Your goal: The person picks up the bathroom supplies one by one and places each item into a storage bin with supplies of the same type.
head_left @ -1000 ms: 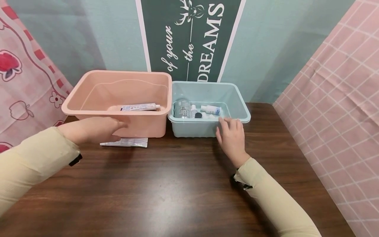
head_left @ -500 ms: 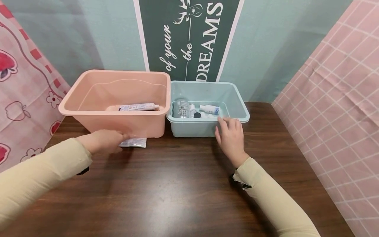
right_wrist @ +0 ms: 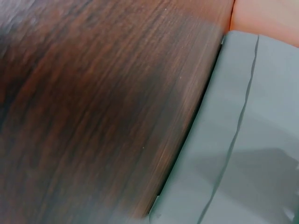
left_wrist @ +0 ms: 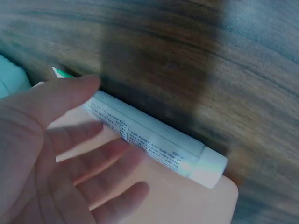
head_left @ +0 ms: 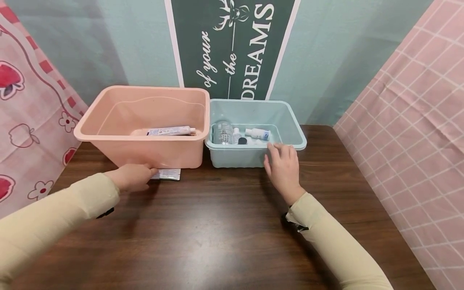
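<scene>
A white squeeze tube (left_wrist: 145, 133) with fine print and a white cap lies on the table against the front of the pink bin (head_left: 163, 151). My left hand (head_left: 134, 177) is over its capped end in the head view. In the left wrist view the thumb lies across the tube's far part, with fairly straight fingertips (left_wrist: 96, 128) at its printed side. My right hand (head_left: 284, 171) rests its fingertips on the front rim of the light blue bin (head_left: 235, 158); the right wrist view shows that bin's wall but not the hand.
Inside the pink bin lies another tube (head_left: 170, 131). The blue bin holds a clear bottle (head_left: 222, 133), a small white bottle (head_left: 258, 133) and a black-capped item (head_left: 242, 141). Both bins stand side by side near the back curtain (head_left: 322, 52).
My left hand has come down and right from in front of the pink bin onto the tube. The right hand stays at the blue rim.
</scene>
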`<state>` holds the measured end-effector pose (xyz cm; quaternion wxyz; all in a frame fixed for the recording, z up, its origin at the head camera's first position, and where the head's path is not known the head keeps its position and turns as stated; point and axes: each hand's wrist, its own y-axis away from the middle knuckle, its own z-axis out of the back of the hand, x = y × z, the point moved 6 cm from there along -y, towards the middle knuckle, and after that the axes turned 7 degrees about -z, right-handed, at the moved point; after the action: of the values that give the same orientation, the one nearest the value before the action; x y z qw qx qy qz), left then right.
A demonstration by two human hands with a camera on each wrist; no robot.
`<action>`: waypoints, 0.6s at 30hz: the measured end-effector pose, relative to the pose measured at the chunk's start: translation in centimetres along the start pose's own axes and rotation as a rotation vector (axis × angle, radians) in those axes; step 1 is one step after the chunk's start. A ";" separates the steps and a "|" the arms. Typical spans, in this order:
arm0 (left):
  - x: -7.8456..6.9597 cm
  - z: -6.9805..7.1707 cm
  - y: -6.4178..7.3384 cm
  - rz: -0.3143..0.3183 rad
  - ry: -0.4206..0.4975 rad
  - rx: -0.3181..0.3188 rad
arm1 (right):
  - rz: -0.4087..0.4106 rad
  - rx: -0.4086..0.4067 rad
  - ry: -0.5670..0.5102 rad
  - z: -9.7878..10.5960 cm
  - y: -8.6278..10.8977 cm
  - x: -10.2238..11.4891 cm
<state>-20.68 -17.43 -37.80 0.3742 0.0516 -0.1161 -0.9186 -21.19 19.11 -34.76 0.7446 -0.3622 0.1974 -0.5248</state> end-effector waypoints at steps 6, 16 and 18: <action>-0.2 -1.0 -0.8 0.005 -0.059 -0.089 | -0.006 -0.005 -0.001 0.1 0.0 -0.1; -0.1 -2.3 -1.0 -0.034 -0.027 -0.195 | 0.003 -0.023 0.002 0.0 0.0 -0.2; -0.3 -2.3 -0.9 -0.036 -0.017 -0.163 | 0.009 -0.023 0.005 0.0 0.0 -0.2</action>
<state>-20.63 -17.04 -40.27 0.3596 0.0150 -0.0430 -0.9320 -21.28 19.31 -34.83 0.7423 -0.3686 0.2070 -0.5198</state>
